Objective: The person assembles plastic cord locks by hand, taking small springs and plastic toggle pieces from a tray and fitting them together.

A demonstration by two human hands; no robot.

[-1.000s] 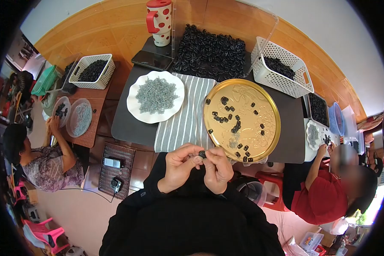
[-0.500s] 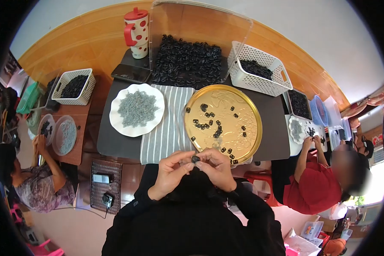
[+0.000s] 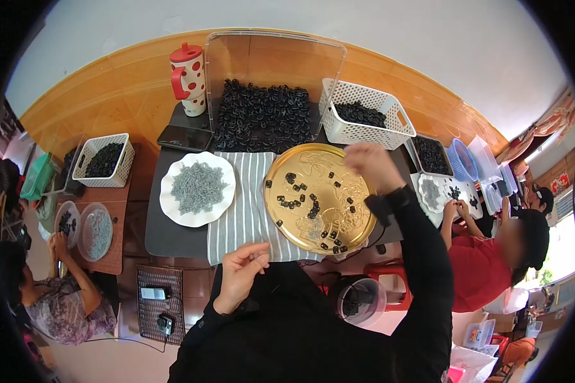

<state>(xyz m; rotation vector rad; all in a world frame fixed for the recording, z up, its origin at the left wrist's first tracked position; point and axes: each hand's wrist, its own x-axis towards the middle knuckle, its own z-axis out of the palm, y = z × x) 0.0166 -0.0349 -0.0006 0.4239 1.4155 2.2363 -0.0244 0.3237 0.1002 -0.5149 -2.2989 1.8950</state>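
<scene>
Approx. a few pcs [image 3: 314, 209] on tray [image 3: 294, 223], big pile [image 3: 262, 118] left @ counter's [image 3: 163, 233] back edge; L hand [image 3: 241, 274] narrow, R hand [image 3: 372, 167] can't tell.

We can read no words, brands or numbers. Small dark marks sit low on the red-and-cream tumbler [image 3: 188, 83] at the far left of the table, too small for us to make out. A red sign [image 3: 560, 184] with lighter marks hangs on the wall at the far right, and we cannot tell what it says. We see a tiny pale mark on our left sleeve [image 3: 201, 323], also unreadable.
</scene>
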